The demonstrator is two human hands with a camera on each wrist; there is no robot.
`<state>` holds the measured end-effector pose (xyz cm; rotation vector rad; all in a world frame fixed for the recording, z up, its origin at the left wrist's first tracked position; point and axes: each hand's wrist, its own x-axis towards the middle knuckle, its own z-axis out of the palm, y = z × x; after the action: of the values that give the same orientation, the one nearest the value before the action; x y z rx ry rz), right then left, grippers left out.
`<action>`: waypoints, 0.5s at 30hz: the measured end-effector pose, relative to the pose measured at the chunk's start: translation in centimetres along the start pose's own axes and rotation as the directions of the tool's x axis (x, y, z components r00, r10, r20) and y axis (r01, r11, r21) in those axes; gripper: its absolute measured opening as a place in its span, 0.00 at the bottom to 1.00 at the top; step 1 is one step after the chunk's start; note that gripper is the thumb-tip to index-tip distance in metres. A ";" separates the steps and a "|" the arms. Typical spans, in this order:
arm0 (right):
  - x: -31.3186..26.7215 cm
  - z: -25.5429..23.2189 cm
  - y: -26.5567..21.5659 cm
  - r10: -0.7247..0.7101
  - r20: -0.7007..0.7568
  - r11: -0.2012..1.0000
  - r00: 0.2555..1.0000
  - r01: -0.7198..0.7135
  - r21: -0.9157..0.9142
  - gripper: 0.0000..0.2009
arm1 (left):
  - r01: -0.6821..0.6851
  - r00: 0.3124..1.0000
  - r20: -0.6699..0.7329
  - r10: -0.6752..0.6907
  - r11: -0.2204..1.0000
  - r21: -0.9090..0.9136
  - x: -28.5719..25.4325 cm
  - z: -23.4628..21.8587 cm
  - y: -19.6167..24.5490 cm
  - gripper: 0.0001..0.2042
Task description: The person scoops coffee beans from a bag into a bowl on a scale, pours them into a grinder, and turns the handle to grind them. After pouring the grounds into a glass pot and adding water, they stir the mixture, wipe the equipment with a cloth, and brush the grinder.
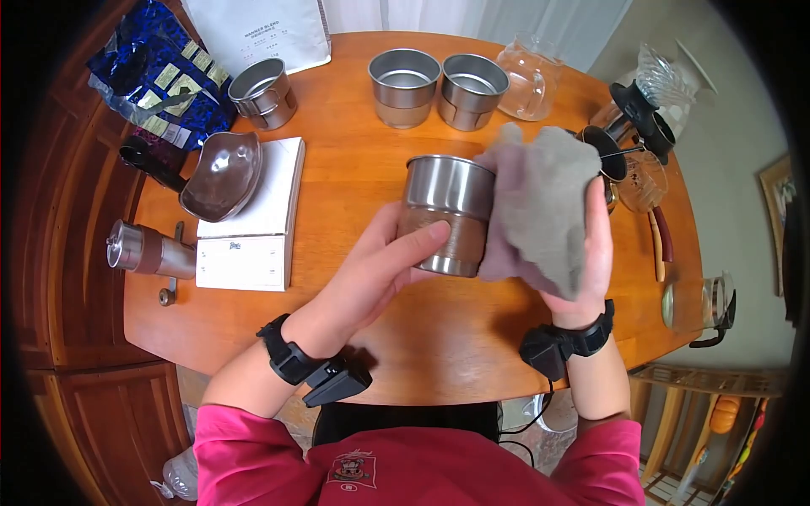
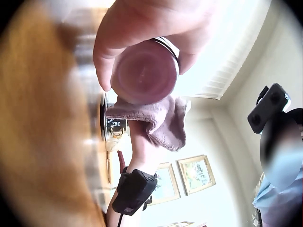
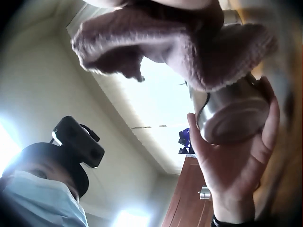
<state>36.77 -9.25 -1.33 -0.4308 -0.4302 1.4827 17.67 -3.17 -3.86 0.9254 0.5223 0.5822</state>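
My left hand grips a stainless steel cup with a brown sleeve, its thumb across the sleeve and its fingers round the far side. The cup is held above the table, tilted slightly, and its bare base faces the left wrist camera. In my right hand is a folded grey and mauve cloth, held against the cup's right side. The cloth covers most of the right fingers in the head view. From the right wrist, the cloth overlaps the cup's upper part.
Two steel cups and a glass server stand at the back. To the left are a white scale, a dark dish, a hand grinder, another cup and coffee bags. A glass dripper stands right.
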 end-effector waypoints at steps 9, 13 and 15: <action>-0.4 1.0 1.3 -0.051 0.480 -0.150 0.876 0.468 -0.871 0.42 | 0.049 0.998 0.052 -0.035 0.957 -0.287 0.1 -0.2 -0.3 0.23; -0.9 -0.5 1.4 -0.139 0.390 -0.129 0.910 0.374 -0.918 0.31 | -0.022 1.000 -0.014 0.019 0.983 -0.180 0.1 -0.1 -0.6 0.23; -0.6 -0.6 1.0 -0.140 0.398 -0.151 0.907 0.377 -0.914 0.20 | -0.022 0.997 -0.072 0.021 1.000 -0.014 -0.2 0.3 0.0 0.22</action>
<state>36.20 -9.80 -2.32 -1.3539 -1.7649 0.4122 17.75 -3.50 -3.66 0.8993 0.5728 0.6395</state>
